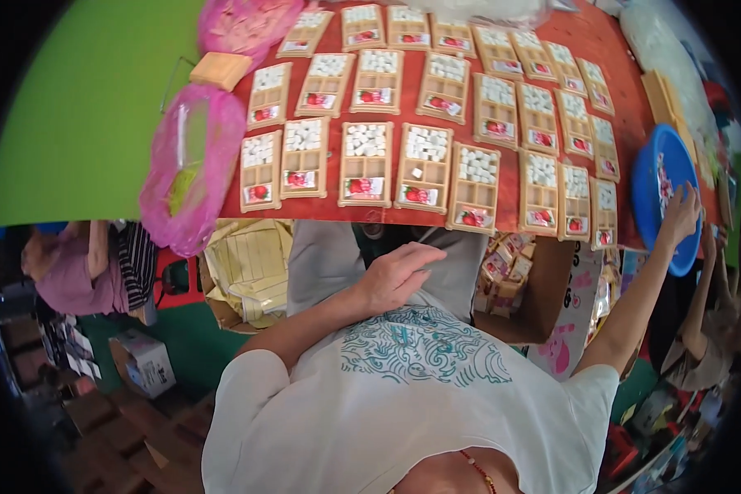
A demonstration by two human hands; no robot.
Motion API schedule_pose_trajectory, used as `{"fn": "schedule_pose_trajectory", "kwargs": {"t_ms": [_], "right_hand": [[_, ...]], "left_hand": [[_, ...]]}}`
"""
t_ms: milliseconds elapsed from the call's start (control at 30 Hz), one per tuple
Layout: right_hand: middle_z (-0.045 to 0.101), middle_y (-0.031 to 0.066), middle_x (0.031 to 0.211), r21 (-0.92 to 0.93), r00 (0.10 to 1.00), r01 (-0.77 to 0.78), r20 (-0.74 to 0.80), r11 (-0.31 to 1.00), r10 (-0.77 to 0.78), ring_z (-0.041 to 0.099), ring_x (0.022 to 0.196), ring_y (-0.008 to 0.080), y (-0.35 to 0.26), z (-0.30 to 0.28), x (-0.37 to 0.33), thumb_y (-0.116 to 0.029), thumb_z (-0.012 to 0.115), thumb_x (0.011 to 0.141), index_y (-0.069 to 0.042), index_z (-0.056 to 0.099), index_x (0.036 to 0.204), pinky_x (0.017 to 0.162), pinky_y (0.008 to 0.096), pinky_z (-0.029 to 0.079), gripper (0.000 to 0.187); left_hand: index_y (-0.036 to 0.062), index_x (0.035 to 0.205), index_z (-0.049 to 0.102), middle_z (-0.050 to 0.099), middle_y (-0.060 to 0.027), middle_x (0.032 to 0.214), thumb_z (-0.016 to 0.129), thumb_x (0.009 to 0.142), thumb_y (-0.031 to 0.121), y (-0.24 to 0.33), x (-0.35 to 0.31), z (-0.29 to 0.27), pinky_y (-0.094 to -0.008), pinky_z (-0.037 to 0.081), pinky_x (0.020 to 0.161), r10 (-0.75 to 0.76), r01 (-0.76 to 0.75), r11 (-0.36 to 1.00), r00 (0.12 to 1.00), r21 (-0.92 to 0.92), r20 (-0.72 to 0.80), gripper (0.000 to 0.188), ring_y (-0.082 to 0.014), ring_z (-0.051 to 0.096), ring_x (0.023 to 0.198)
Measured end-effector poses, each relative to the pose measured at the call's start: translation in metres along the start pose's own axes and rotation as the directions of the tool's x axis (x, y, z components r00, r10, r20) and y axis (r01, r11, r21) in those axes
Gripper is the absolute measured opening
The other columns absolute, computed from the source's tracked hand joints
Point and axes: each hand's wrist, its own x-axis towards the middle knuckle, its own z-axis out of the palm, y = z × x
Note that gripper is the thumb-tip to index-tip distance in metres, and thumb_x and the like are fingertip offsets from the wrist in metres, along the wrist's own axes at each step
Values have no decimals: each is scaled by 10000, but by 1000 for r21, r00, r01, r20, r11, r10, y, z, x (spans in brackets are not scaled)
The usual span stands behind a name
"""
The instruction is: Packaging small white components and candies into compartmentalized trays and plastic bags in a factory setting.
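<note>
I have the right hand stretched out to the blue bowl at the right edge of the frame, fingers spread on its rim, gripping nothing that I can see. The left hand lies open against my shirt, well apart from the right. I judge it best to pinch a few white cubes at a time and keep the bowl steady. The bowl is round, blue plastic, with small white pieces inside, beside rows of tan trays on the red table.
</note>
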Motion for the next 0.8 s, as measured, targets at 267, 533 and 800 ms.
{"fn": "schedule_pose_trajectory", "kwargs": {"t_ms": [267,533,800], "right_hand": [[534,159,1289,702,846,309,106,642,-523,526,1172,329,-265,-57,-114,-38,672,795,-54,541,1250,963,395,439,474],[353,183,1446,700,635,438,203,564,-745,352,1333,307,-377,-70,-138,-381,505,930,-7,425,1343,1068,461,279,563],[297,185,1485,661,480,507,317,554,-818,281,1383,300,-387,-55,-135,-530,387,942,-13,361,1398,1075,512,243,690]], "left_hand": [[-12,1106,606,558,-171,1187,579,800,-40,1,1,-43,-382,478,889,343,-254,908,907,334,-243,308,-326,575,1053],[-13,1331,416,345,-182,1440,555,880,222,-35,98,-134,-485,322,1033,212,-31,687,964,726,-159,527,-345,340,1326],[3,1370,391,304,-156,1481,473,923,381,-64,123,-140,-561,170,1089,-33,99,567,995,818,-98,591,-298,241,1392]]}}
